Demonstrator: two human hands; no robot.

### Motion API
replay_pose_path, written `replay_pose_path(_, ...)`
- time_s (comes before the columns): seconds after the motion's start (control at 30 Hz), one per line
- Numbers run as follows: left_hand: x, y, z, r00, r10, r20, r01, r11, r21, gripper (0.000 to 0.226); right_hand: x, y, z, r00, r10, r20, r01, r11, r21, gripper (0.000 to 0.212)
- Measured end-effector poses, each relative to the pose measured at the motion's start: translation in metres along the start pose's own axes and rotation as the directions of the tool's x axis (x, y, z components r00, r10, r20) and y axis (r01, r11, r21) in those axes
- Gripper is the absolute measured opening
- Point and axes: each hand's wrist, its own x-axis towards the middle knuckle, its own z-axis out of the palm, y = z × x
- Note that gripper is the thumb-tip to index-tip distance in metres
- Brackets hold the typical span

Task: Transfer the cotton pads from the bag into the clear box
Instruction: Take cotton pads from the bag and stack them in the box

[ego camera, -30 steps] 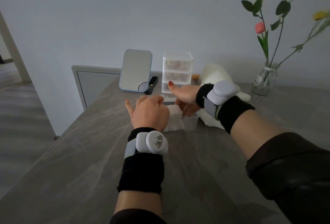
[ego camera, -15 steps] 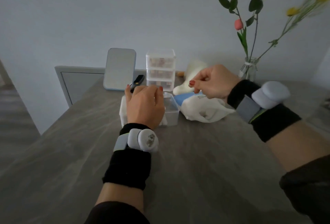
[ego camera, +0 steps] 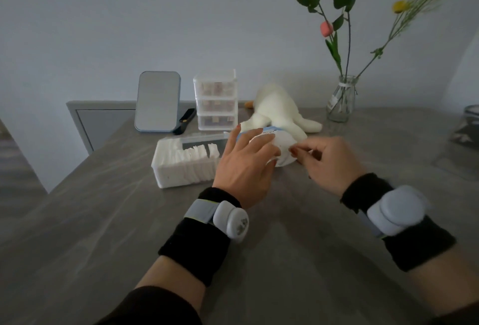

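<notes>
— So, how far along does this look?

— Well along, by my judgement. Your clear box (ego camera: 199,139) sits on the table (ego camera: 298,267) just left of your hands. Cotton pads (ego camera: 190,159) stand on edge inside it, packed in white rows across most of its length. A dark gap shows toward the back right, so there is room for more.

— And the bag?

— The bag (ego camera: 281,143), white with a blue band, lies on its side just right of the box and in front of the soft toy (ego camera: 277,107). It looks slack and crumpled, not plump, so you likely have only a few pads left to move. How many are inside, I cannot tell.

— What about my hands?

— Your left hand (ego camera: 243,166) lies over the bag with the fingers nearly straight and spread, resting on it and gripping nothing. Your right hand (ego camera: 329,161) is curled, and its thumb and forefinger seem to pinch the bag's near edge, perhaps its mouth.

— So what remains?

— As I read it, you draw out whatever the bag holds and set it into that gap. The pads look thin and soft, so expect them to lean or fan apart.
</notes>
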Motion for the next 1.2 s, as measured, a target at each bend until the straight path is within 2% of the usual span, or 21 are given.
replay_pose_path(0.1, 0.001, 0.003, 0.001, 0.998, -0.05, 0.032, 0.049, 0.998, 0.043, 0.032, 0.001, 0.001, 0.005, 0.999, -0.034, 0.028, 0.034, 0.999, -0.016, 0.016)
replay_pose_path(0.27, 0.0, -0.001, 0.0, 0.968, -0.236, 0.088, 0.216, 0.956, 0.197, 0.052, 0.005, 0.0, 0.013, 0.993, -0.121, 0.008, 0.12, 0.977, -0.177, 0.022)
replay_pose_path(0.33, 0.001, -0.002, 0.001, 0.963, -0.26, 0.072, 0.24, 0.948, 0.21, 0.049, 0.008, -0.002, 0.016, 0.988, -0.157, -0.001, 0.15, 0.952, -0.267, 0.019)
replay_pose_path(0.4, 0.001, -0.004, 0.002, 0.965, -0.26, 0.025, 0.25, 0.947, 0.2, 0.034, 0.012, -0.006, 0.02, 0.986, -0.167, -0.02, 0.15, 0.925, -0.35, 0.015)
replay_pose_path(0.47, 0.0, -0.007, 0.003, 0.967, -0.256, 0.001, 0.252, 0.952, 0.174, 0.022, 0.015, -0.011, 0.022, 0.986, -0.162, -0.031, 0.133, 0.891, -0.434, 0.019)
replay_pose_path(0.6, -0.001, -0.006, 0.001, 0.969, -0.244, 0.046, 0.239, 0.966, 0.096, 0.04, 0.02, -0.025, 0.022, 0.99, -0.129, 0.061, 0.139, 0.772, -0.62, 0.037)
replay_pose_path(0.77, 0.0, -0.005, 0.001, 0.965, -0.252, 0.067, 0.247, 0.966, 0.083, 0.042, 0.03, -0.042, 0.026, 0.976, 0.007, 0.218, 0.151, 0.699, -0.699, 0.053)
replay_pose_path(0.9, 0.0, -0.004, -0.001, 0.968, -0.247, 0.044, 0.239, 0.962, 0.135, 0.042, 0.039, -0.049, 0.032, 0.968, 0.061, 0.242, 0.157, 0.604, -0.781, 0.04)
replay_pose_path(1.07, -0.001, -0.004, -0.003, 0.966, -0.256, 0.037, 0.248, 0.958, 0.144, 0.041, 0.045, -0.04, 0.038, 0.972, -0.105, 0.211, 0.235, 0.515, -0.824, 0.02)
replay_pose_path(1.2, 0.0, -0.001, -0.004, 0.968, -0.247, 0.047, 0.24, 0.963, 0.121, 0.043, 0.045, -0.03, 0.038, 0.959, -0.175, 0.224, 0.284, 0.531, -0.798, 0.013)
